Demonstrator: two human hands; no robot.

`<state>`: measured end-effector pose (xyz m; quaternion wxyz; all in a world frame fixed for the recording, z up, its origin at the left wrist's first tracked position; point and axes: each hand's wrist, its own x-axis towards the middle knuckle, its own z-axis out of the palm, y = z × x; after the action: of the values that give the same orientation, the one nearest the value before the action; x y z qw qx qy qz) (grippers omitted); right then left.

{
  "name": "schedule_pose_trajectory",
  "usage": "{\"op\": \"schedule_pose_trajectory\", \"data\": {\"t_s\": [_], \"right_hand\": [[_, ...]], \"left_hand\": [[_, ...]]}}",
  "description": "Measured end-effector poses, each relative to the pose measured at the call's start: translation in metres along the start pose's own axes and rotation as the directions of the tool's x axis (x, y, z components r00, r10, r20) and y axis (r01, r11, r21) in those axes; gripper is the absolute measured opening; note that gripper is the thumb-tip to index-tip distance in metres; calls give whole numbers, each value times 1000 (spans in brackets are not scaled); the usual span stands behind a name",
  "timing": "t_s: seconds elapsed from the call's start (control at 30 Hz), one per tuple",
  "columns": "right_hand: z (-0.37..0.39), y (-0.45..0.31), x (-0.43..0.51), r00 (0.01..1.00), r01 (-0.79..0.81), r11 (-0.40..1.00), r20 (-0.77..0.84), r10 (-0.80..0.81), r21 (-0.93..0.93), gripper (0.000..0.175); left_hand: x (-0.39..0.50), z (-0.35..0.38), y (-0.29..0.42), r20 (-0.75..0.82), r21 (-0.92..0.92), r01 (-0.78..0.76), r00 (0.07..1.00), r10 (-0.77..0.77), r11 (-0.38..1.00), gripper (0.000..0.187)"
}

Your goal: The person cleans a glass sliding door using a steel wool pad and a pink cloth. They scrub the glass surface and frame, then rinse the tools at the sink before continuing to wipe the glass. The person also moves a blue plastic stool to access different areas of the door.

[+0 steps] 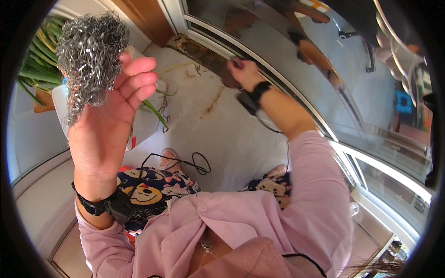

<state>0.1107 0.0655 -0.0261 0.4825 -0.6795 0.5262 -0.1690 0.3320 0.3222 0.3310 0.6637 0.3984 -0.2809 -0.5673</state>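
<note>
My left hand [104, 135] is raised at the left with its palm side in view, holding a tangled steel wool scourer [92, 52]. The scourer hides my thumb and part of the palm, while several fingers show to its right. My right hand [247, 74] is low beside the bottom rail of a glass sliding door [292, 90]. It is blurred, its fingers curled around a small dark brown pad [229, 78], whose material I cannot make out. Close by runs a dirty brown door sill [201, 54], and a brown stain [213, 102] marks the grey floor [222, 139].
Green leafy plants [43, 62] stand at the left in a white container [62, 111]. A loose black cable [200, 163] loops near my feet. A brown wooden post [147, 21] rises beyond the sill. Reflections fill the door glass at the right.
</note>
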Motion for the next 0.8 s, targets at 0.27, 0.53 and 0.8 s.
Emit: {"op": "schedule_pose_trajectory", "data": {"t_s": [0.27,0.53,0.8], "right_hand": [[42,-16,-16,876,113,-385,91,474,916,21],[-98,98,-141,739,563,-567,-59,671,601,31],[71,-79,52,865,-77,-802,440,242,592,23]], "left_hand": [[13,-12,10,-9,-75,-58,998,58,995,56],[18,-8,13,-26,-128,-54,998,51,990,56],[14,-4,20,-110,-175,-135,987,117,975,51]]}}
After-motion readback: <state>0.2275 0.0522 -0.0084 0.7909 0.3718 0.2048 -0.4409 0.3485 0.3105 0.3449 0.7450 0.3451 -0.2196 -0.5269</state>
